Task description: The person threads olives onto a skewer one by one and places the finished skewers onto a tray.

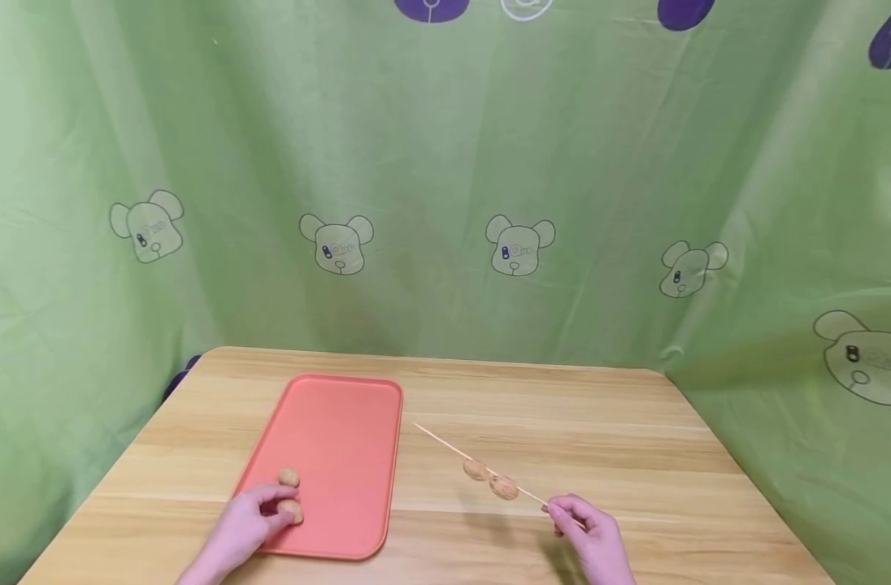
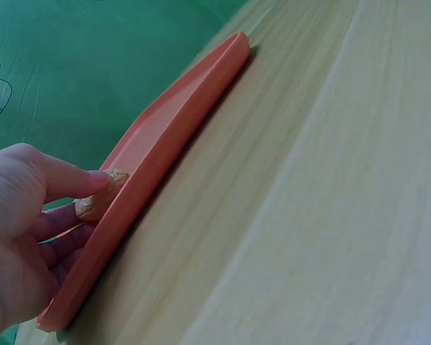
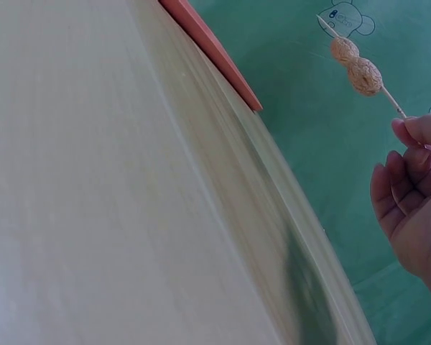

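Observation:
My right hand pinches the lower end of a thin wooden skewer, held slanting above the table with its pointed tip up and to the left. Two wrinkled brown balls sit threaded side by side along its middle. On the left, my left hand reaches over the near left corner of a pink-red tray. Between its thumb and fingers it grips another wrinkled brown ball. Just beyond those fingers, one more brown ball lies on the tray.
Under everything is a light wood table, the tray standing on its left half. Green curtains printed with bear faces hang behind and along both sides. The skewer's tip ends a little right of the tray's rim in the head view.

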Demonstrator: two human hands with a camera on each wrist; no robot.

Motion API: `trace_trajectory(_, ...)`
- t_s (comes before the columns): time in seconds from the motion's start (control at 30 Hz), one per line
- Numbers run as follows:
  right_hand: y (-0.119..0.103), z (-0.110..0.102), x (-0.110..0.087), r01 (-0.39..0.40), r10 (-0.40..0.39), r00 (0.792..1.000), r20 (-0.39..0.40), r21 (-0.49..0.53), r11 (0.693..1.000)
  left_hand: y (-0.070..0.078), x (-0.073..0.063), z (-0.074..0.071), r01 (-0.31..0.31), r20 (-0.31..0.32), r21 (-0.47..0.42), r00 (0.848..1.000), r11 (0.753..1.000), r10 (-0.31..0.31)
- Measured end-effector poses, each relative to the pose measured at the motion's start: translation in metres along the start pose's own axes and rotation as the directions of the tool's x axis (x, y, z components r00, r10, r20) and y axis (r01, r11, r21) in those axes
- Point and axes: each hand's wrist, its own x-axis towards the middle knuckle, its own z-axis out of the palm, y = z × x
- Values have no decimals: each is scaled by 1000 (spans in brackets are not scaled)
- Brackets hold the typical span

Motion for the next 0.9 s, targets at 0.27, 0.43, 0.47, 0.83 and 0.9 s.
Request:
trace_trajectory(0.27,1,1,0,15,-15,1000,-2,-2,1000,0,0,3,-25,-25,47,999,999,27)
trace_trajectory(0.43,-1,1,0,8,-8,1000,-6,1,1000,9,1,4,-22,-48,50,999,998,24)
trace_trajectory(0.47,-1,1,0,4,-4,1000,-8,1,1000,11,2,5,-22,-50,40,998,999,24)
trace_trajectory(0.83,-3,2,-1,16,-16,1000,-9,21,1000,31,11,13,-109,-41,-143,994,984,104)
trace_trajectory(0.9,-3,2,-1,15,-15,1000,-7,26,1000,35,12,15,-111,-29,-173,994,979,107)
